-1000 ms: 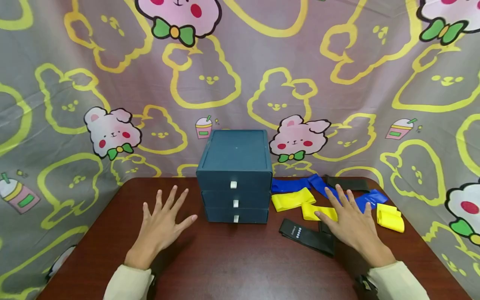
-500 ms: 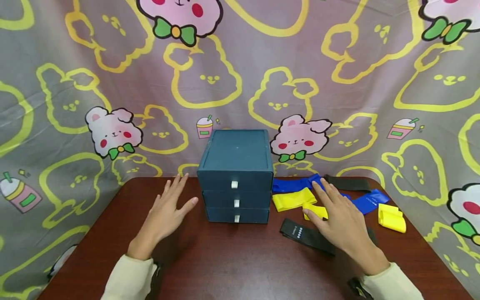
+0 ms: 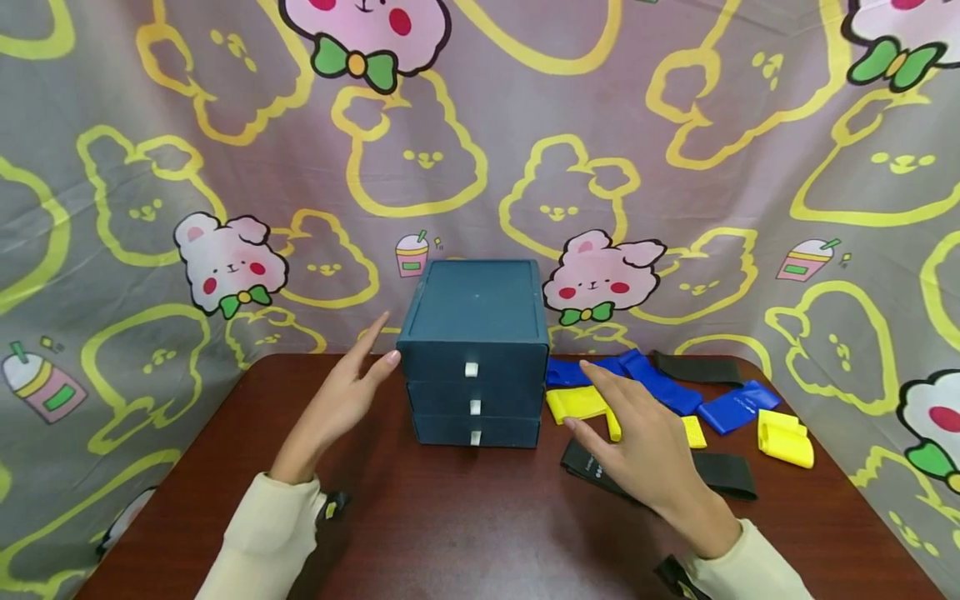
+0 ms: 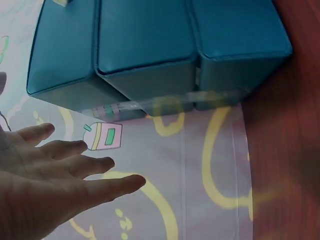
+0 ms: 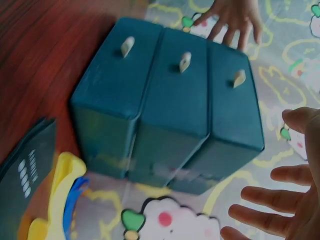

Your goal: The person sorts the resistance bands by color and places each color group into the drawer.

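Note:
A dark teal box with three stacked drawers (image 3: 474, 358) stands at the middle of the table, each drawer front bearing a small white pull tab. On its left side my left hand (image 3: 337, 404) hovers with straight fingers, the thumb tip close to the top drawer's edge; whether it touches I cannot tell. My right hand (image 3: 645, 442) is in the air at front right of the box, fingers extended, over the bands. Both wrist views show the hands holding nothing, the left hand (image 4: 65, 170) and right hand (image 5: 280, 195) each apart from the box's sides.
Right of the box lie flat elastic bands on the brown table (image 3: 450, 517): blue (image 3: 660, 383), yellow (image 3: 573, 404), black (image 3: 723, 475), and a folded yellow one (image 3: 783, 437) near the right edge. A patterned cloth (image 3: 480, 125) hangs behind.
Both hands have moved inward toward the box, turning from palms down with spread fingers to palms facing each other. The box and bands have stayed in place.

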A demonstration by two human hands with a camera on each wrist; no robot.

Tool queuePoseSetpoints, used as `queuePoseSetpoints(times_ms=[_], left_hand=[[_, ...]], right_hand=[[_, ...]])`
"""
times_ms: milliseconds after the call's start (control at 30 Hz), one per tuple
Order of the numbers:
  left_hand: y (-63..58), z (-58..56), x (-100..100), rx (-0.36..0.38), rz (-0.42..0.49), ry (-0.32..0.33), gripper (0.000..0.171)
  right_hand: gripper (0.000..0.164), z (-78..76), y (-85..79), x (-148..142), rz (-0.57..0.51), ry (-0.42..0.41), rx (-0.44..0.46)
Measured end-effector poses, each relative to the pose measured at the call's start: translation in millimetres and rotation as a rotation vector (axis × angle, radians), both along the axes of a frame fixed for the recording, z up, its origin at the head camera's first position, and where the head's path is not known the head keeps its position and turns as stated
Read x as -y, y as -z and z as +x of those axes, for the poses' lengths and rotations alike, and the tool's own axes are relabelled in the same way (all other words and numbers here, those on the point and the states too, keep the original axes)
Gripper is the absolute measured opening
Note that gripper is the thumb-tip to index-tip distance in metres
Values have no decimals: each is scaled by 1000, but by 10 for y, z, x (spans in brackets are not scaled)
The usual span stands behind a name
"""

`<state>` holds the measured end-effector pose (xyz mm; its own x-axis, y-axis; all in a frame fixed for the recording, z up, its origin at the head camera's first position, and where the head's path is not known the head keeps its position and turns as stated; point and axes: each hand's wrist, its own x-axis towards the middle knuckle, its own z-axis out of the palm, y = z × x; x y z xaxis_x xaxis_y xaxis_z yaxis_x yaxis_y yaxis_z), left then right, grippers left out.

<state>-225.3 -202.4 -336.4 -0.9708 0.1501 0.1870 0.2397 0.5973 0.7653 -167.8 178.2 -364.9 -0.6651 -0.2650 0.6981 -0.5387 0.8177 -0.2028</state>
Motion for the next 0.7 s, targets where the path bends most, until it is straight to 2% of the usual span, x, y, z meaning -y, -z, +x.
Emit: queuePoseSetpoints(times_ms=[100, 200, 333, 433, 600, 700], left_hand=[[-45, -60, -14, 4, 43, 41, 69], [-74, -130, -20, 22, 123, 95, 67], [-95, -228, -27, 86, 264, 164, 66], [-106, -305, -41, 133, 338, 190, 65], [-125, -425, -80, 179, 412, 245, 68], [-134, -473, -98, 210, 424, 279, 68]], right_hand=[[78, 14, -36, 123, -28, -27, 6], [76, 14, -62, 243, -48, -53, 19], [71, -15, -84, 400, -77, -105, 37], [68, -44, -99, 516, -113, -158, 51], [62, -109, -117, 689, -189, -228, 111], [59, -148, -139, 784, -239, -253, 178]])
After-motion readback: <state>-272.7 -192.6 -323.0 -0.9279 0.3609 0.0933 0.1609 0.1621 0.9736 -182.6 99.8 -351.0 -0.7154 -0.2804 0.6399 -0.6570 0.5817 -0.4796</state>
